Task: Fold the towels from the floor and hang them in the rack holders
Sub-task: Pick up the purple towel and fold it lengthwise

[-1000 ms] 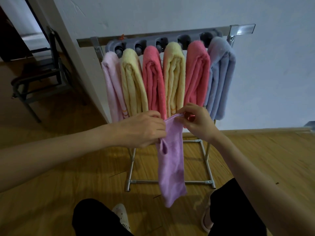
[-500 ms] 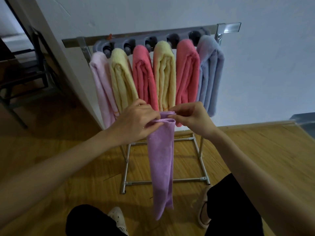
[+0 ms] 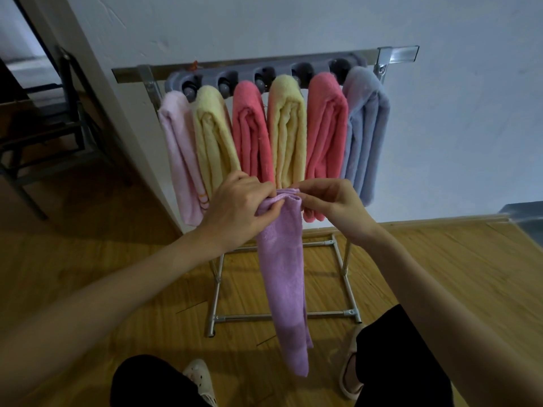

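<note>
Before rack (image 3: 266,74), hands seemingly pinching purple towel (image 3: 283,268)

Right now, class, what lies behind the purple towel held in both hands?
Behind the purple towel you can see the rack's metal base on the wood floor, with hung towels' ends above: pink and yellow. The middle of the base's front bar and the floor there are covered.

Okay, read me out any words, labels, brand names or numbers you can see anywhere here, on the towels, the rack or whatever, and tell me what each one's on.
None: no readable text in this view.
The pale pink towel has a small orange pattern near its lower edge, not lettering.
The purple towel, the rack holder strip and the shoes show no print.
</note>
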### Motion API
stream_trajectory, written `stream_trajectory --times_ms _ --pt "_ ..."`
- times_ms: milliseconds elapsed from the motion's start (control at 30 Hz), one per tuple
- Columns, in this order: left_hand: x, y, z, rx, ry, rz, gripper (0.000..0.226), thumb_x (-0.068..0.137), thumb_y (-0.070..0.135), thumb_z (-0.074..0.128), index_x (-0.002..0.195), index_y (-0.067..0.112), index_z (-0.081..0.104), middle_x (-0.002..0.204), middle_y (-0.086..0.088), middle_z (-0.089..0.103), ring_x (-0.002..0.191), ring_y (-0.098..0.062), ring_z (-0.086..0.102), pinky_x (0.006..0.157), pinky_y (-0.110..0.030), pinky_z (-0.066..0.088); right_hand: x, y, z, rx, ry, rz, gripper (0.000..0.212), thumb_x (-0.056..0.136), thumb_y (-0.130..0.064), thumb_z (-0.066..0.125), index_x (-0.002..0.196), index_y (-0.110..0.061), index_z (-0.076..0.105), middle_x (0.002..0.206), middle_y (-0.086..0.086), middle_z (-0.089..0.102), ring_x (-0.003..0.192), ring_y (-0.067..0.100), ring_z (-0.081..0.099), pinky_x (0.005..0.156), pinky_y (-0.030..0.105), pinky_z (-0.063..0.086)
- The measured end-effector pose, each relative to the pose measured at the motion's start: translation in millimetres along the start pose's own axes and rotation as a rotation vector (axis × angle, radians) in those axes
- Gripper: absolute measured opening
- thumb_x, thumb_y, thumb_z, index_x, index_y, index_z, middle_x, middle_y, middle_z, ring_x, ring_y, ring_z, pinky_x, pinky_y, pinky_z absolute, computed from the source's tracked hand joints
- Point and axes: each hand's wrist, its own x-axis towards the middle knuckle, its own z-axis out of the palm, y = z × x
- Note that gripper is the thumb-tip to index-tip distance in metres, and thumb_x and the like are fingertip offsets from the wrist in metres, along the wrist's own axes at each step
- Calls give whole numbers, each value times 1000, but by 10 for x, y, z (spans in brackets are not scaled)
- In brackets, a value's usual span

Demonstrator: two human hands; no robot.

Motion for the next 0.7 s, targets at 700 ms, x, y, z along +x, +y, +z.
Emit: stream_trajectory --times_ms 700 --pt "-261 -277 113 37 166 -45 30 85 31 66 103 7 61 102 -7 62 103 -20 55 96 -26 35 99 110 189 -203 146 -19 6 95 2 51 99 -2 49 82 2 55 62 -1 52 56 22 47"
